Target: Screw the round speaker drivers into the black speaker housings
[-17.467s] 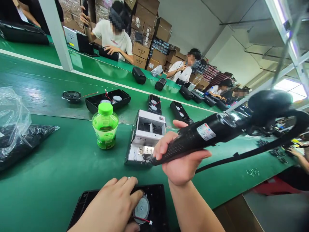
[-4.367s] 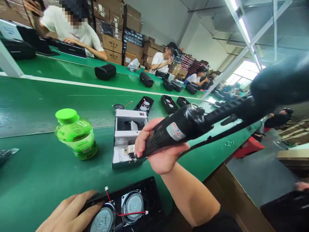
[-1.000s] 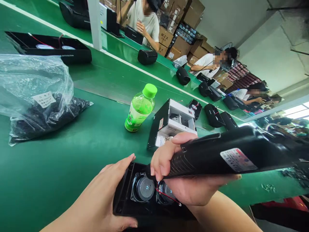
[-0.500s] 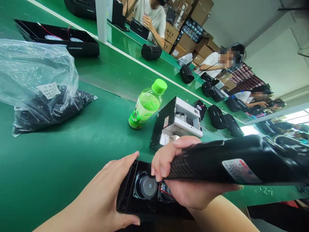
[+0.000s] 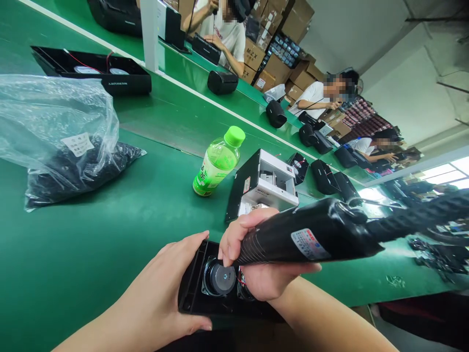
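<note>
A black speaker housing (image 5: 227, 308) lies at the bottom middle of the head view, with a round speaker driver (image 5: 223, 278) set in it and part of a second driver beyond. My left hand (image 5: 172, 283) clasps the housing's left end, thumb on the near side and fingers on the far side. In my right hand (image 5: 256, 264) is a black electric screwdriver (image 5: 278, 242), tilted over the housing, its cord running off to the right. My fingers and the housing's depth hide the tool's tip. Red wire shows beside the second driver.
Behind the housing stand a black-and-white machine (image 5: 260, 183) and a green-capped bottle (image 5: 218, 161). A clear bag of black parts (image 5: 73, 161) lies left, before another open housing (image 5: 128, 85). Co-workers (image 5: 223, 39) sit across the green bench, among several black speakers (image 5: 223, 82).
The electric screwdriver and my right hand have shifted left, and the tool's cord end now shows. My left hand stays on the housing. The view has shifted slightly.
</note>
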